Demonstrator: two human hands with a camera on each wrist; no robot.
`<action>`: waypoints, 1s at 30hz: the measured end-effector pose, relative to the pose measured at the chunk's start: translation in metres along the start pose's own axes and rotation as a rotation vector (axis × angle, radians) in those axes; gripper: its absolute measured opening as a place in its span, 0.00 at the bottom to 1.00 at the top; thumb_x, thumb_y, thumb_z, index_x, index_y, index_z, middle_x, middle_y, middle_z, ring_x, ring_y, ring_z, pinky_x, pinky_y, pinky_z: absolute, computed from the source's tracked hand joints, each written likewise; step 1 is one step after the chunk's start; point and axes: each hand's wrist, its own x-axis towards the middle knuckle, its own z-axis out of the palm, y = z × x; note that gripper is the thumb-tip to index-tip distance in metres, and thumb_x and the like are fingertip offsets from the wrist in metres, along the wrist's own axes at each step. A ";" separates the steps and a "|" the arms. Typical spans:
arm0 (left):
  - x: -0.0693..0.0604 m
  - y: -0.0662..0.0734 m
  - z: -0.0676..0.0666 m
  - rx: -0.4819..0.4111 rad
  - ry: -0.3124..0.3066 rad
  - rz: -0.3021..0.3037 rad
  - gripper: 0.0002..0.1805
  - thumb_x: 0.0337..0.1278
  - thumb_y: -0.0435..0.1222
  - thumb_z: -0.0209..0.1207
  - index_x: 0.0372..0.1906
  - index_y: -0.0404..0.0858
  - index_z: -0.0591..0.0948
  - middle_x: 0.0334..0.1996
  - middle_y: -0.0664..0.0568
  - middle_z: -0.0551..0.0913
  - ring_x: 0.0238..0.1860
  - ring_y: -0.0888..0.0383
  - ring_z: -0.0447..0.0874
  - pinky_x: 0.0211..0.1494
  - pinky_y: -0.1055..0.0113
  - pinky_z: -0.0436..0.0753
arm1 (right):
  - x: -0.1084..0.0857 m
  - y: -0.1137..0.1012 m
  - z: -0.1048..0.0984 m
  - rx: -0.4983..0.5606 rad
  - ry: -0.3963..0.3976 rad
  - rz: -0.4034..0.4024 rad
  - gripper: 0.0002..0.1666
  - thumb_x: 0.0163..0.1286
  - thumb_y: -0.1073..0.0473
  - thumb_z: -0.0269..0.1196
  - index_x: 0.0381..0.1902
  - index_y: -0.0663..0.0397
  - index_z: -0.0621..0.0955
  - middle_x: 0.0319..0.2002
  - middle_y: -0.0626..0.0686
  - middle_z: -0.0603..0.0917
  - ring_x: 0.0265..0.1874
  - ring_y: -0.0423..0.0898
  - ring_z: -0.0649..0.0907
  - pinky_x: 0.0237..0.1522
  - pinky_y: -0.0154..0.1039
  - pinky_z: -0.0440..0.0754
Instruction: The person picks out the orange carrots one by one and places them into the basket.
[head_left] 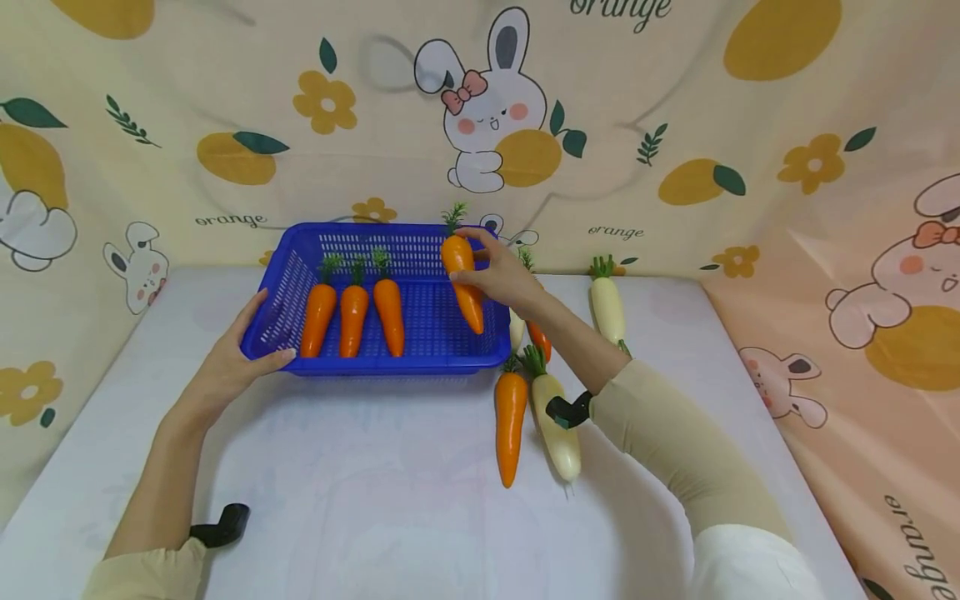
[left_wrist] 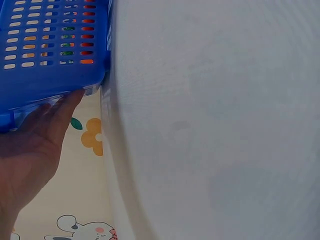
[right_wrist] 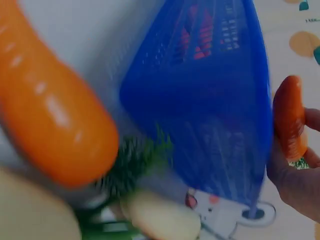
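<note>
My right hand (head_left: 501,271) pinches an orange carrot (head_left: 460,254) with a green top above the right part of a blue basket (head_left: 405,365). The carrot's tip slants down into the basket. In the right wrist view, the held carrot (right_wrist: 289,115) shows between thumb and fingers, beyond the basket's rim. At the basket's front left corner, my left hand (head_left: 228,358) holds the rim, thumb over the front edge and fingers along the outer side. Three carrots (head_left: 353,321) lie side by side in the basket's left half, tops toward the back.
Right of the basket, another carrot (head_left: 511,429) lies beside a white radish (head_left: 557,433). Farther back is a second radish (head_left: 607,308). Another carrot (head_left: 538,340) and a pale radish are partly hidden by my right arm. A patterned cloth (head_left: 600,183) rises behind the white table (head_left: 360,500).
</note>
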 end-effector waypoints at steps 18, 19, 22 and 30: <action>-0.003 0.003 0.000 -0.009 -0.009 0.011 0.54 0.64 0.41 0.64 0.79 0.65 0.36 0.80 0.43 0.33 0.77 0.33 0.33 0.72 0.30 0.41 | 0.045 0.013 0.064 -0.144 -0.031 0.053 0.43 0.62 0.58 0.72 0.73 0.44 0.67 0.57 0.59 0.79 0.49 0.51 0.82 0.43 0.40 0.85; -0.004 0.003 0.000 -0.011 -0.009 0.012 0.54 0.64 0.41 0.64 0.79 0.65 0.36 0.80 0.43 0.33 0.77 0.33 0.33 0.72 0.30 0.41 | 0.047 0.015 0.066 -0.155 -0.030 0.053 0.44 0.62 0.58 0.72 0.73 0.44 0.67 0.58 0.59 0.79 0.49 0.51 0.82 0.43 0.40 0.85; -0.004 0.004 -0.001 -0.014 -0.008 0.012 0.54 0.65 0.40 0.63 0.79 0.65 0.36 0.80 0.42 0.34 0.77 0.33 0.34 0.72 0.30 0.41 | 0.055 0.018 0.074 -0.205 -0.021 0.060 0.44 0.62 0.57 0.73 0.73 0.45 0.67 0.59 0.58 0.78 0.50 0.51 0.81 0.45 0.40 0.84; -0.003 0.004 0.000 -0.002 -0.013 0.010 0.54 0.65 0.40 0.63 0.79 0.65 0.36 0.80 0.41 0.33 0.76 0.31 0.33 0.72 0.29 0.41 | 0.065 0.024 0.092 -0.353 -0.047 0.116 0.47 0.60 0.48 0.74 0.73 0.47 0.67 0.66 0.56 0.74 0.57 0.50 0.77 0.56 0.42 0.79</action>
